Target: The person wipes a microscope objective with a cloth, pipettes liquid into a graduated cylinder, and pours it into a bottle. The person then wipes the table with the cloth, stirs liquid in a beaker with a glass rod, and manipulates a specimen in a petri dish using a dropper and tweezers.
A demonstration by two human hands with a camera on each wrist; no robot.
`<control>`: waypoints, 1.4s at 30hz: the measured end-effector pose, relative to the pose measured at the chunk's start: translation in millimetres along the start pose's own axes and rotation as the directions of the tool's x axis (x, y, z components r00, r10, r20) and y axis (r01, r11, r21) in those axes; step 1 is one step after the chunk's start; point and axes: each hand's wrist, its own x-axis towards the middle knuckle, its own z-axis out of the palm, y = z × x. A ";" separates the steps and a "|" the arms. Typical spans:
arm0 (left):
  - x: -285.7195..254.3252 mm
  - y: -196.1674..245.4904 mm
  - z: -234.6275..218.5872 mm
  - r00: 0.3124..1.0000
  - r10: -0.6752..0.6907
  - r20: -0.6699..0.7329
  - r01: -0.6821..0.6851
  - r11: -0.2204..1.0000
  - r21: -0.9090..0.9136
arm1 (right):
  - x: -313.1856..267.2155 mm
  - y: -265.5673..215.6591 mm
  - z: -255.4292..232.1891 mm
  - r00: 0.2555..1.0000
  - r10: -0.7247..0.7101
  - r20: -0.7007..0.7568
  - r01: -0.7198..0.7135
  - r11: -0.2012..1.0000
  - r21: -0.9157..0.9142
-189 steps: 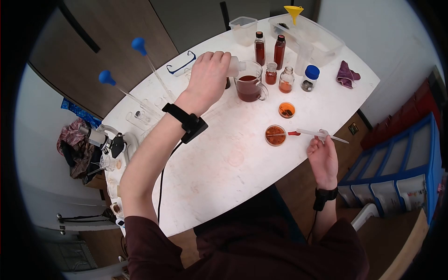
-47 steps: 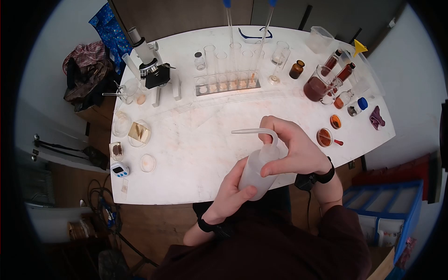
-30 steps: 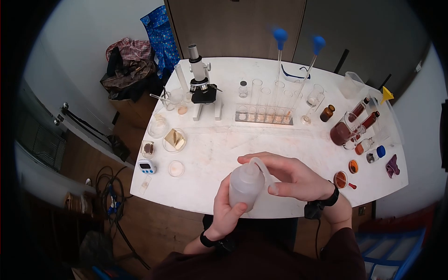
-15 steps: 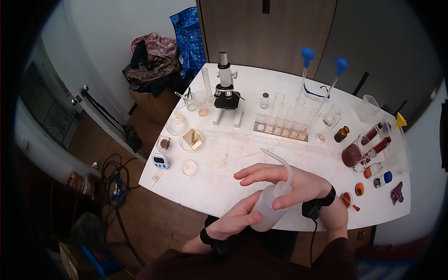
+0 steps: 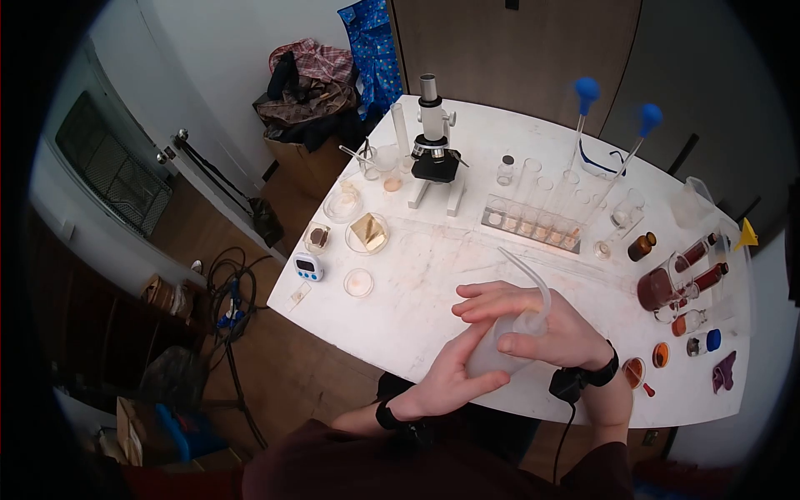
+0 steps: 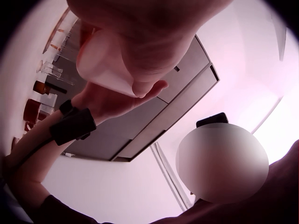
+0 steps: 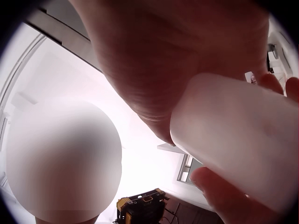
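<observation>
A translucent white wash bottle (image 5: 493, 357) with a bent spout (image 5: 527, 271) is held over the table's front edge, tilted. My left hand (image 5: 450, 379) grips the bottle's body, thumb along the near side. My right hand (image 5: 560, 335) is around the bottle's upper end, its thumb pressed to the near side and its fingers reaching over the far side. The spout rises between thumb and fingers and points up and left. In the right wrist view the smooth bottle body (image 7: 229, 126) lies against the right palm, with left-hand fingertips (image 7: 210, 184) beneath it.
A microscope (image 5: 433, 142) and a test tube rack (image 5: 533, 227) stand at the back. Petri dishes and a timer (image 5: 308, 267) lie at left. At right are a beaker of dark red liquid (image 5: 656, 289), several bottles, two orange dishes (image 5: 661, 354) and a purple cloth (image 5: 723, 372).
The left hand has brought the bottle from beside the beaker to the front; the spout top, earlier apart in my right hand, is on it. The red-tipped dropper lies at a dish. My head has turned left.
</observation>
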 end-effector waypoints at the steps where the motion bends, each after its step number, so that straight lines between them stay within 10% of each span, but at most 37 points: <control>1: 2.7 0.2 -0.7 1.000 -0.004 -0.012 0.004 1.000 0.024 | 0.1 -0.6 1.8 0.998 0.014 -0.054 -0.017 0.999 -0.051; 4: 4.5 -6.1 -5.4 0.999 -0.023 -0.027 0.024 0.999 0.033 | 3.7 1.2 9.2 0.994 0.027 -0.101 -0.058 0.948 -0.314; 9: 5.0 12.0 -26.5 0.992 -0.123 -0.019 0.120 0.987 -0.107 | 2.3 -1.5 12.6 0.987 0.046 -0.154 -0.073 0.981 -0.178; 15: 18.6 75.7 -126.3 0.871 0.278 -0.405 -0.245 0.960 0.133 | 6.0 1.8 8.3 0.972 -0.013 -0.235 -0.050 0.965 -0.259; 21: 141.4 158.6 -274.8 0.740 0.428 -0.520 -0.137 0.852 0.506 | 26.7 67.1 22.0 0.822 0.437 0.364 -0.279 0.867 -0.412; 26: 215.6 130.0 -390.7 0.691 0.486 -0.536 0.117 0.656 0.746 | 29.6 101.6 24.8 0.798 0.489 0.352 -0.360 0.855 -0.372; 28: 233.4 112.2 -419.9 0.715 0.442 -0.543 0.213 0.601 0.770 | 34.9 107.9 19.2 0.730 0.626 0.273 -0.638 0.768 -0.056; 34: 266.1 84.3 -435.9 0.796 0.216 -0.566 0.416 0.485 0.769 | 38.9 119.3 2.8 0.716 0.603 0.352 -0.671 0.734 0.107; 42: 302.2 42.7 -456.8 0.897 0.043 -0.440 0.326 0.608 0.724 | 39.3 121.4 0.3 0.715 0.597 0.365 -0.671 0.732 0.118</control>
